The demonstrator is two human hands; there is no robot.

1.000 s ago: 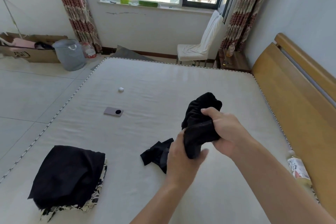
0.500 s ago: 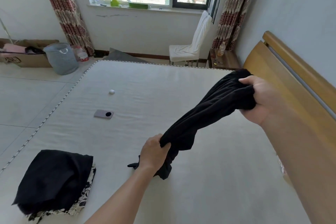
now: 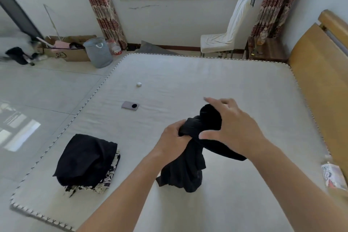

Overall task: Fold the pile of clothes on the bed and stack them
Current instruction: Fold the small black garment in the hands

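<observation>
A black garment (image 3: pixel 190 164) hangs bunched above the middle of the bed (image 3: pixel 207 81), its lower part drooping toward the mattress. My left hand (image 3: pixel 173 137) grips its upper part in a fist. My right hand (image 3: pixel 231 126) lies over the garment's top from the right, the thumb pressed against the cloth and the fingers stretched out toward the far side. To the left, near the bed's edge, lies a stack (image 3: pixel 84 160) with a folded black garment on top of a black-and-white patterned one.
A phone (image 3: pixel 130 105) and a small white object (image 3: pixel 138 84) lie on the mattress beyond my hands. A wooden headboard (image 3: pixel 320 88) runs along the right, with a packet (image 3: pixel 333 175) beside it. On the floor stand a grey basket (image 3: pixel 98 52), a cardboard box and a white chair (image 3: pixel 222 37).
My hands, spread apart with the garment stretched between them half a second ago, have come back together. The garment is bunched again and my right hand's fingers have opened.
</observation>
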